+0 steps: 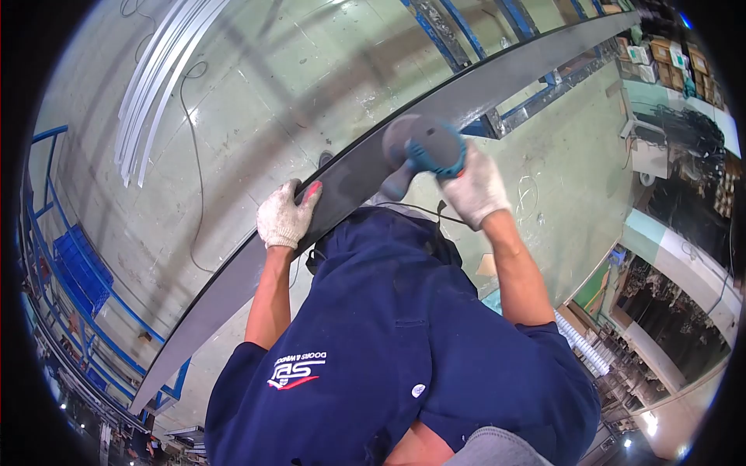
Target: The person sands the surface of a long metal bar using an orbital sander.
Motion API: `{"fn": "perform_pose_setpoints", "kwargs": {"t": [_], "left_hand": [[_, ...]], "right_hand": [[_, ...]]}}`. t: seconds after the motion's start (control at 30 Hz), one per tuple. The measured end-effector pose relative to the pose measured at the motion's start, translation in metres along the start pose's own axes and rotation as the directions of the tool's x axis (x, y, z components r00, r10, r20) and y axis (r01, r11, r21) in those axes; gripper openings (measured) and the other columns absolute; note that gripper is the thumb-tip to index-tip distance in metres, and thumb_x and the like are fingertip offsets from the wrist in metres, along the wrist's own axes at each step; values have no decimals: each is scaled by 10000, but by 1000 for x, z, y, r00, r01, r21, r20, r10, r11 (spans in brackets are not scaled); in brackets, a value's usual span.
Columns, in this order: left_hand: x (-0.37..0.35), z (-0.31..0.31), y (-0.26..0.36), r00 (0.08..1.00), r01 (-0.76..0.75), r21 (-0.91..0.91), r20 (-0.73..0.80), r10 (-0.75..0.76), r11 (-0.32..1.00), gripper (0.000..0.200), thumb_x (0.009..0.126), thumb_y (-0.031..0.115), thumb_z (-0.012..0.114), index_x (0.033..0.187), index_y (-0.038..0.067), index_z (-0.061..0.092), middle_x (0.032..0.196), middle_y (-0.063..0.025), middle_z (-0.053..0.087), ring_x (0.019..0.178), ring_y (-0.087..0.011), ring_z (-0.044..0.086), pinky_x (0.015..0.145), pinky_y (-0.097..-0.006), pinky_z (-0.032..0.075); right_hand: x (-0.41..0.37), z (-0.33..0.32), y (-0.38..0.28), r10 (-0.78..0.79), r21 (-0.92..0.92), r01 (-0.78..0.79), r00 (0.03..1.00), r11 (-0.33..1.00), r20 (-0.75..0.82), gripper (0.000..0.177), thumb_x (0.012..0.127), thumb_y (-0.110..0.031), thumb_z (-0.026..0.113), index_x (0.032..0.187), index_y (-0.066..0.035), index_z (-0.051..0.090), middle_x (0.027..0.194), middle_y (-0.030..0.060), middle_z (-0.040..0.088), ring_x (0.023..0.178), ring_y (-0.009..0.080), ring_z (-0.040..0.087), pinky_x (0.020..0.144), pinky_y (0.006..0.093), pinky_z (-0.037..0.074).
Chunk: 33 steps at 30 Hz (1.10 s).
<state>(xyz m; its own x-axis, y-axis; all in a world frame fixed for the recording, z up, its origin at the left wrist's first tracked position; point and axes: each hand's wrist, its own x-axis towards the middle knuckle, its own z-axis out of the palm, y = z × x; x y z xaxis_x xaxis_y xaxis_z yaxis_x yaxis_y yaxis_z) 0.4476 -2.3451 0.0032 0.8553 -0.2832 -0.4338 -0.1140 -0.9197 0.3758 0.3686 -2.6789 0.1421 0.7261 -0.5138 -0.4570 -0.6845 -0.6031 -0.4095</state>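
Note:
A long dark grey panel (353, 177) runs diagonally across the view in front of my body. My left hand (284, 214), in a whitish knitted glove with a red mark on one finger, grips the panel, fingers over its far edge. My right hand (475, 186), gloved the same way, is wrapped round a teal power sander (439, 159) with a round grey head and a side handle. The sander is over the panel, slightly blurred; whether its face touches the surface is hidden.
Blue metal trestles (443, 35) stand under the panel at the upper right. White strips (159, 85) and a thin cable (193, 140) lie on the floor at the left. A blue rack (81, 268) is at far left; shelves of profiles (660, 318) are at right.

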Motion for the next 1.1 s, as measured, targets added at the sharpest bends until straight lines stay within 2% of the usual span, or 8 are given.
{"fn": "perform_pose_setpoints", "kwargs": {"t": [0.1,0.13,0.23,0.33,0.53,0.67,0.83,1.1], "left_hand": [[1,2,-1,1000,1,2,0,-1,1000,686,1011,727,706,1267,103,830,1108,-206,848,1063,-418,815,939,-533,631],[1,1,0,1000,1,4,0,-1,1000,687,1011,726,705,1268,101,830,1107,-206,848,1062,-417,816,939,-533,631],[0,-1,3,1000,2,15,-10,-1,1000,660,1024,711,705,1246,104,837,1102,-208,849,1067,-421,814,940,-528,627],[0,-2,1,1000,-5,16,-3,6,1000,643,1032,705,702,1237,111,841,1100,-209,850,1069,-425,812,937,-528,625],[2,-2,2,999,9,14,43,-10,1000,676,1021,720,704,1266,103,829,1113,-203,847,1074,-415,813,930,-529,628],[2,-2,0,999,3,11,42,-3,1000,673,1018,718,710,1265,103,829,1106,-200,848,1070,-415,814,931,-528,628],[1,-6,5,999,13,13,35,-13,1000,601,1029,663,721,1259,120,839,1121,-206,848,1078,-421,809,940,-519,623],[2,-2,3,1000,-2,26,30,1,1000,646,1011,699,730,1254,110,833,1120,-200,848,1072,-416,813,934,-526,631]], "right_hand": [[31,-13,39,-23,106,40,987,994,-158,357,927,-144,811,1254,-30,730,1066,154,837,1017,236,805,941,346,619],[25,-32,15,53,270,-18,991,963,-123,285,922,-141,814,1177,-24,769,1024,149,835,991,251,814,918,348,625],[34,-59,-1,358,176,-358,933,917,29,215,923,-119,793,1107,-11,808,1009,147,853,1021,256,837,915,372,633],[34,-36,28,69,201,-57,996,978,-53,282,916,-126,808,1170,-3,790,1026,150,856,1016,263,835,918,388,638],[-8,12,1,71,-120,-62,995,991,70,496,899,-278,811,1310,-38,673,1094,307,813,1096,504,796,975,557,634],[-11,5,-14,74,-124,-58,989,991,131,469,911,-257,811,1304,-35,683,1116,306,814,1111,495,798,983,541,633],[19,-11,8,75,49,-69,990,996,-123,427,945,-238,811,1278,10,712,1148,280,828,1139,423,818,982,461,632],[5,7,14,-30,32,32,999,999,-40,430,928,-255,815,1235,9,670,1116,295,823,1125,441,819,969,481,636]]}}
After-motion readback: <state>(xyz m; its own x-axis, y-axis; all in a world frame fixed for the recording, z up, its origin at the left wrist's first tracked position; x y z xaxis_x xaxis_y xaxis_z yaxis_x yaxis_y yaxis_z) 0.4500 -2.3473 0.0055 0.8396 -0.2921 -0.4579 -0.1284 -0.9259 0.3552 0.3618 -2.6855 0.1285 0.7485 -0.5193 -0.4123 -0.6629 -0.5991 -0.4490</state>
